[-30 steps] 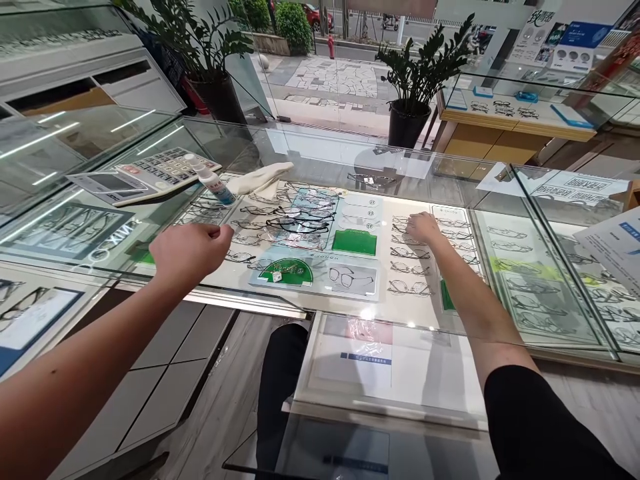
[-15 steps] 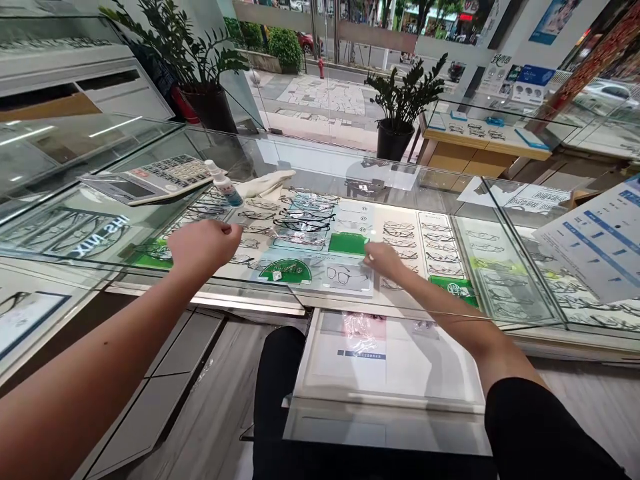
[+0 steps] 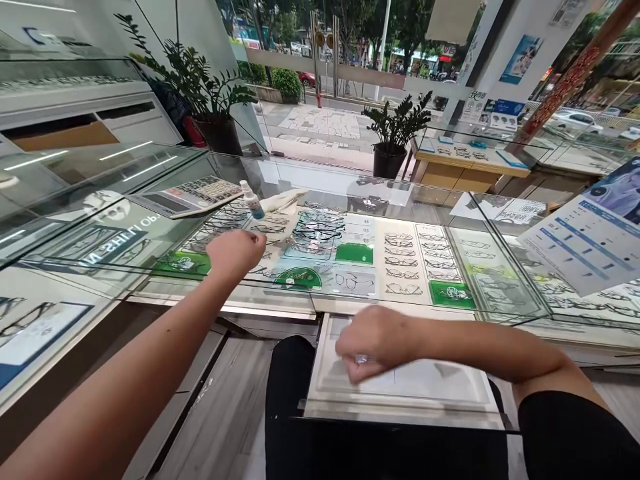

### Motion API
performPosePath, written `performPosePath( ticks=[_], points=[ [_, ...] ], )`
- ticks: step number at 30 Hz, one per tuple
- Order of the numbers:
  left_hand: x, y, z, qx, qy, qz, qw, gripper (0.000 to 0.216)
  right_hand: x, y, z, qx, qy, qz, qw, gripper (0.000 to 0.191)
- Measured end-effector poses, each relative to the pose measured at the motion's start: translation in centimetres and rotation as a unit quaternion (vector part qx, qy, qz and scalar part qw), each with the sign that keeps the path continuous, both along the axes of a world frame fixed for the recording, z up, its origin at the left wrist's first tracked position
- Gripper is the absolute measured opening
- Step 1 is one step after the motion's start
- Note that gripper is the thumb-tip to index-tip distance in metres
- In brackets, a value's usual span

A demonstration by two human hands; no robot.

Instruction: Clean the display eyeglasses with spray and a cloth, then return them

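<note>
My left hand (image 3: 237,252) is closed at the glass display counter, over the near left part of the eyeglass display; its curled fingers hide whatever may be inside. My right hand (image 3: 375,341) is closed above a white drawer (image 3: 320,401) in front of my lap. A small shiny bit shows under its fingers, too blurred to name. Black eyeglass frames (image 3: 319,233) lie in a stack beyond my hands, in the middle of the counter. Beside them are a small spray bottle (image 3: 253,201) and a pale cloth (image 3: 285,199).
A large calculator (image 3: 193,195) lies on the glass at the left. Rows of glasses (image 3: 400,259) fill the case under the glass. A printed sheet (image 3: 590,233) stands at the right. Potted plants (image 3: 393,137) stand before the shop window. My legs are under the drawer.
My right hand has come back from the counter's middle to above the drawer. The view has shifted; my left hand stays closed at the counter, now appearing farther right.
</note>
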State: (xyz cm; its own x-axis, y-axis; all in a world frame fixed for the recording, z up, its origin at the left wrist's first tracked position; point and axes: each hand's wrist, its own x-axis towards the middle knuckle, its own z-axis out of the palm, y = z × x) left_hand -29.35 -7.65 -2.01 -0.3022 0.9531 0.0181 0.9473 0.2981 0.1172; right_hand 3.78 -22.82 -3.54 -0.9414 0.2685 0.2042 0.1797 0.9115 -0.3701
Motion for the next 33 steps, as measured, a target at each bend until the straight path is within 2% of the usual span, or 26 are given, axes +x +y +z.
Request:
performPosePath(
  ticks=[1,4,6,7,10,14,19,25,30,33],
  points=[
    [0.0,0.0,0.0,0.000,0.001,0.001,1.000,0.048,0.5,1.8,1.6,0.017,0.018,-0.029,0.999,0.016],
    [0.1,0.0,-0.1,-0.002,-0.003,-0.005,1.000,0.049,2.5,9.4,5.2,0.082,0.022,-0.220,0.972,0.017],
    [0.1,-0.1,-0.1,0.003,-0.002,-0.007,1.000,0.049,4.0,15.1,6.5,0.118,-0.009,-0.353,0.928,0.020],
    [0.1,-0.1,-0.1,0.007,-0.002,-0.009,1.000,0.049,4.8,17.7,6.8,0.133,-0.027,-0.397,0.908,0.024],
    [0.2,-0.3,0.0,0.013,-0.014,-0.010,1.000,0.050,6.3,23.6,6.2,0.172,-0.104,-0.448,0.871,0.041],
    [0.2,-0.3,-0.2,0.009,-0.021,-0.009,1.000,0.052,6.5,27.2,3.4,0.183,-0.171,-0.451,0.857,0.047],
    [0.0,0.0,-0.7,0.012,-0.001,-0.004,1.000,0.050,5.3,28.5,1.2,0.169,-0.183,-0.464,0.850,0.045],
    [0.0,0.0,-0.8,0.013,0.007,-0.003,1.000,0.050,5.0,27.6,1.4,0.161,-0.173,-0.483,0.843,0.049],
    [0.0,0.1,-0.7,0.013,0.008,-0.006,1.000,0.052,4.6,22.9,2.7,0.174,-0.136,-0.462,0.859,0.058],
    [0.1,0.0,-0.5,0.012,0.012,-0.007,1.000,0.052,4.3,17.8,3.4,0.176,-0.078,-0.401,0.896,0.056]
  ],
)
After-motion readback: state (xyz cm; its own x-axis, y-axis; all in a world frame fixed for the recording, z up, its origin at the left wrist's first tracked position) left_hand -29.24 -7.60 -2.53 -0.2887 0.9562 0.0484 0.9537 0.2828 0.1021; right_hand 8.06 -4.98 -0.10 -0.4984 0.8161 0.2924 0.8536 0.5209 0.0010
